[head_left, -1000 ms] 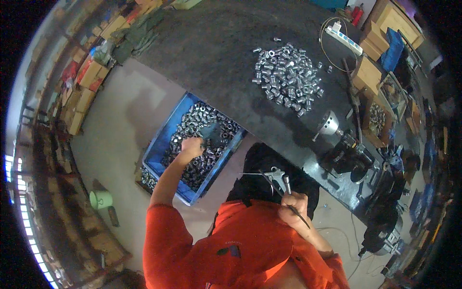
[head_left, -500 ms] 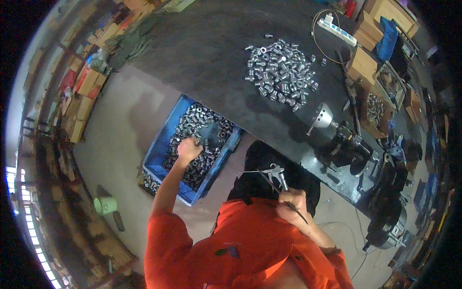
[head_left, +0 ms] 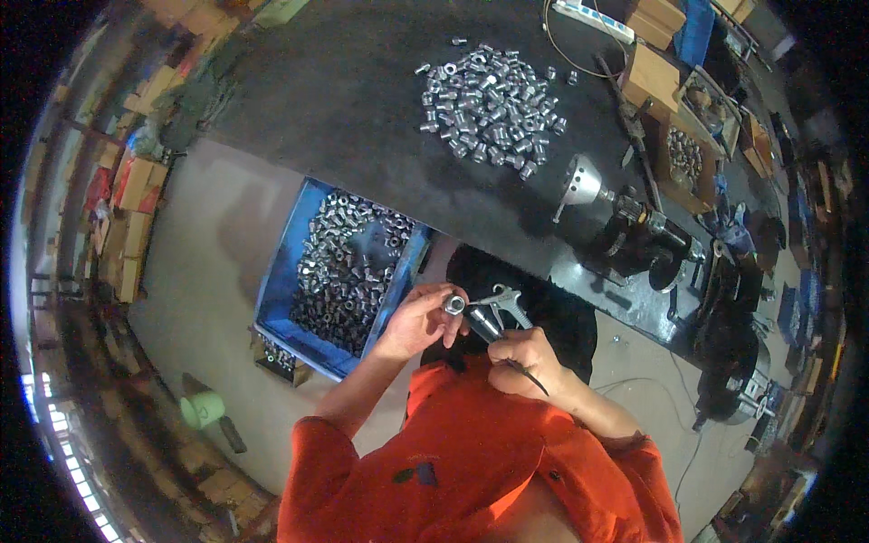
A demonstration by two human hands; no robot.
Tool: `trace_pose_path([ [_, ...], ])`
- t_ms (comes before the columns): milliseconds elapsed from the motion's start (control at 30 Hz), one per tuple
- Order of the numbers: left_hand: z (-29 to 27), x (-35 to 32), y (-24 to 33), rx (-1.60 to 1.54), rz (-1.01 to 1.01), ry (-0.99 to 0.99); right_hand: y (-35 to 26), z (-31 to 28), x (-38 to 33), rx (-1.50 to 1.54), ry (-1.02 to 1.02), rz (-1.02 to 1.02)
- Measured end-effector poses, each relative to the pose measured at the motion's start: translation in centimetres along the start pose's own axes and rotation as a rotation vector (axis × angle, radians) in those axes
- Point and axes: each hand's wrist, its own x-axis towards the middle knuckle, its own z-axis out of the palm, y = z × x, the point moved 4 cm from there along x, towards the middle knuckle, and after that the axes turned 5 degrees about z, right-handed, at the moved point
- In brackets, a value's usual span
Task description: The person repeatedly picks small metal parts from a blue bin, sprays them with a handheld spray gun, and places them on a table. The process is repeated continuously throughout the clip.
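Observation:
My left hand (head_left: 415, 324) is raised over my lap, its fingers closed round a shiny metal fitting (head_left: 454, 305) whose hollow end faces up. Close beside it, my right hand (head_left: 525, 360) grips a silver air blow gun (head_left: 509, 301); the thin nozzle points left at the fitting. A dark, cylindrical tool (head_left: 484, 324) also sticks out from the right fist, near the fitting; its exact kind I cannot make out. To the left, a blue plastic crate (head_left: 282, 262) holds many similar metal fittings (head_left: 335, 281). More lie in a loose pile (head_left: 496, 104) on the dark workbench (head_left: 335, 100).
A chuck-like metal device (head_left: 584, 185) with a shaft stands on the bench to the right. Behind it are cardboard boxes (head_left: 650, 77) and a power strip (head_left: 593, 20). A pale green cup (head_left: 201, 410) lies on the floor at left, and cables (head_left: 665, 398) trail at right.
My left hand has come out of the crate with a metal fitting and moved right to the blow gun. My right hand has shifted slightly left and up. The whole view has shifted.

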Motion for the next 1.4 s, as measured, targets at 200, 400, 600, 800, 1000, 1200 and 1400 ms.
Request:
trace_pose_path([
  [200,-0.3,-0.5,-0.7,-0.012,-0.002,0.004,0.3,0.3,0.0,0.022,-0.016,-0.027],
  [400,-0.1,-0.4,-0.4,0.038,0.007,0.079,0.4,0.2,0.2,0.051,-0.019,-0.018],
  [600,0.4,0.0,0.6,0.329,-0.001,0.13,0.2,-0.4,0.1,0.004,-0.013,0.007],
  [800,2.2,0.9,3.3,0.885,-0.028,-0.038,0.5,-0.1,0.2,-0.068,-0.099,0.044],
  [1000,3.1,1.3,3.3,0.855,0.023,-0.165,1.1,0.0,-0.2,-0.052,-0.065,0.054],
  [1200,3.2,1.1,2.3,0.727,-0.033,-0.107,0.7,-0.5,0.0,-0.038,-0.026,0.029],
  [1400,2.3,1.3,2.3,0.734,-0.079,0.012,1.6,-0.5,-0.7,0.055,-0.032,0.037],
])
